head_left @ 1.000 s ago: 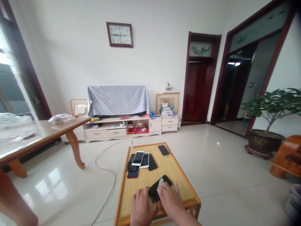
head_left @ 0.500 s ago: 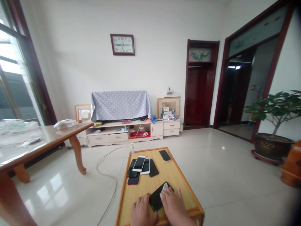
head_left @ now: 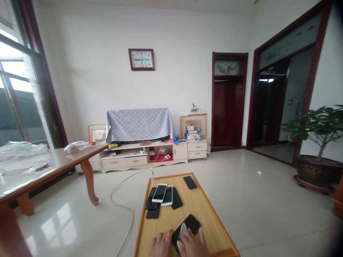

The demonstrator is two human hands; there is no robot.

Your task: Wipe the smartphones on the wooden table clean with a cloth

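A black smartphone (head_left: 193,222) lies at a slant on the near part of the small wooden table (head_left: 209,217). My left hand (head_left: 161,244) rests at its left edge, fingers curled against the side; its thumb is out of sight. On the dark screen, the fingers of my right hand (head_left: 193,245) press a crumpled whitish wipe (head_left: 183,228), with the thumb held apart. Farther up the table lies a group of phones, among them a white-framed phone (head_left: 160,193) on top and a black phone (head_left: 177,198) at its right. Another dark phone (head_left: 190,182) lies apart near the far right corner.
A small clear bottle (head_left: 152,175) stands at the table's far left corner. To the left is a larger table (head_left: 64,157) with plastic bags on it. A cable (head_left: 131,207) runs over the floor. A TV cabinet (head_left: 125,163) and a potted plant (head_left: 320,167) stand beyond.
My right hand has slid the wipe down and left along the phone's screen. The view has tilted up slightly, so the hands sit lower. The other phones have stayed in place.
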